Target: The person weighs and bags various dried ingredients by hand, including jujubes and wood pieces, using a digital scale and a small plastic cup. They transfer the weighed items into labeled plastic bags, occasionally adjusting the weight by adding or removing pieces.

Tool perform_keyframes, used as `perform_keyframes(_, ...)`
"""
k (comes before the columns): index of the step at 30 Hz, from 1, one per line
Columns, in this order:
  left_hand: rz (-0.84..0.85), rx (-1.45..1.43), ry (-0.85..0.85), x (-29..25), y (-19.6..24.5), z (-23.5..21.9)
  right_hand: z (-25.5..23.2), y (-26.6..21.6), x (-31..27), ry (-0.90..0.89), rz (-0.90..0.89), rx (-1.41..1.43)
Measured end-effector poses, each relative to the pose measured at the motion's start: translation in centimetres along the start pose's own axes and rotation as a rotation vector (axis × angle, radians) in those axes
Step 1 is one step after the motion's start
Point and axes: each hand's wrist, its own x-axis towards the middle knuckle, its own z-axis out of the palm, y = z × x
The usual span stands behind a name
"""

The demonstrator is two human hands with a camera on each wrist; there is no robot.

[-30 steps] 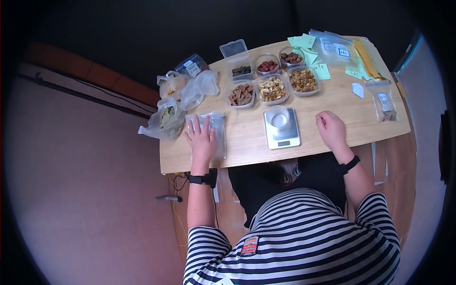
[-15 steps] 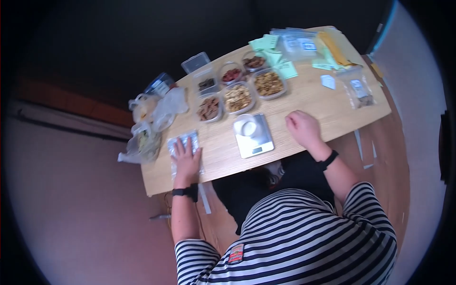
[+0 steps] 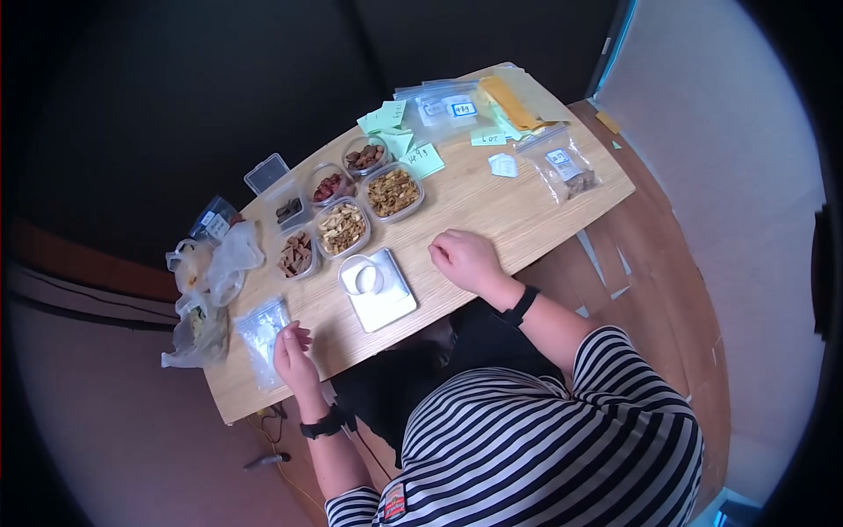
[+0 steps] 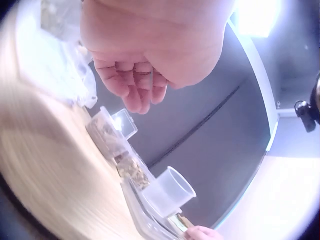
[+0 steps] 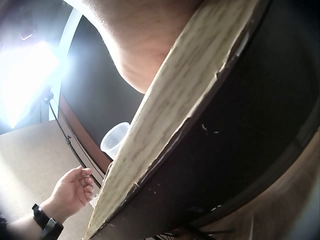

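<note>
My left hand point(image 3: 297, 358) is lifted beside a clear zip bag point(image 3: 257, 329), its fingers loosely bent and nothing in them. In the left wrist view, the palm and fingers of the left hand point(image 4: 150, 47) show at the top, above the tabletop. My right hand point(image 3: 467, 260) rests on the table near the front edge, loosely curled and holding nothing. Between the hands lies a silver kitchen scale point(image 3: 392, 299), and on it stands a small clear plastic cup point(image 3: 360, 275). The right wrist view shows only the heel of the right hand point(image 5: 142, 45); its fingers are hidden.
Behind the scale, several clear tubs hold dried pieces, including brown chips point(image 3: 297, 255), pale slices point(image 3: 342, 228) and red fruit point(image 3: 330, 188). Plastic bags point(image 3: 200, 329) lie at the left edge. Green notes point(image 3: 424, 160), a yellow strip point(image 3: 509, 104) and a labelled zip bag point(image 3: 562, 167) lie further right.
The left hand has come up off the zip bag, turned sideways, and its spread fingers have bent. The head view has swung, shifting the table left. My right hand stays resting on the table.
</note>
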Motion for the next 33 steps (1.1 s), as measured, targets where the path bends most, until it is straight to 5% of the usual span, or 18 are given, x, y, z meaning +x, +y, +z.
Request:
perform_keyframes(6,-0.083,-0.024,0.101,-0.8,-2.4,4.2,-0.5,0.3,0.0,-0.026,0.067,0.134)
perform_keyframes(8,-0.005,0.21,0.038,-0.9,-2.5,4.8,-1.2,1.5,0.1,-0.034,0.129,0.235)
perform_keyframes(10,0.032,0.285,0.042,-1.0,-2.3,5.2,-2.9,4.0,0.5,0.115,0.209,0.242)
perform_keyframes(14,0.03,0.276,0.041,-0.9,-3.7,4.7,-8.8,8.7,1.6,0.23,0.25,-0.491)
perform_keyframes(18,0.052,0.324,0.014,-0.7,-3.9,4.8,-10.6,13.6,0.7,0.277,0.379,-0.777)
perform_keyframes(21,0.052,0.349,0.013,-0.9,-2.7,4.9,-11.0,12.8,-0.8,0.098,0.543,-0.69)
perform_keyframes(33,0.065,0.329,-0.003,-1.0,-2.7,5.0,-7.7,2.7,-5.8,0.04,0.313,-0.596)
